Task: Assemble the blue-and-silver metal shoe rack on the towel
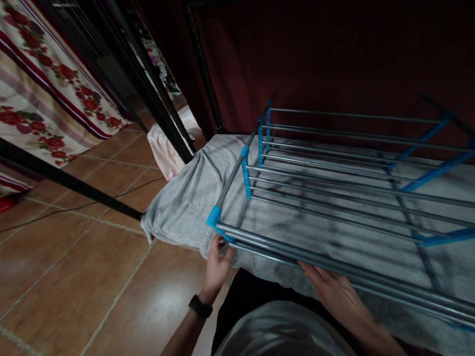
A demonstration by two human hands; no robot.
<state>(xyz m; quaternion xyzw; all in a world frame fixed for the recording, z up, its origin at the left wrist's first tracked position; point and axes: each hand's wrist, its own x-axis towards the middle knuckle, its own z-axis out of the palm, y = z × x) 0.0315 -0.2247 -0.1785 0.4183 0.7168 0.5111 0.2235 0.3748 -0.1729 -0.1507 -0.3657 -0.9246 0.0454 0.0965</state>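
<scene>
A shoe rack [327, 210] of grey metal tubes and bright blue plastic connectors rests on a grey blanket [191, 201]. At the near left corner, my left hand [218, 264] has its fingers curled around the underside of a blue connector [214, 216]; some fingertips are hidden. My right hand [331, 290] is at the near tubes [289, 249], further right along the same side. Its fingers reach under the tubes, and their tips are partly covered. The rack's far right blue supports [440, 167] slant.
Behind the rack rises a dark red panel [314, 52]. Black metal poles [153, 97] stand to the left, one running low across the tiled floor [118, 269]. A thin cable [75, 207] lies on the tiles. Floral curtains [53, 86] hang at far left, and a pinkish cloth [166, 150] lies beyond the blanket.
</scene>
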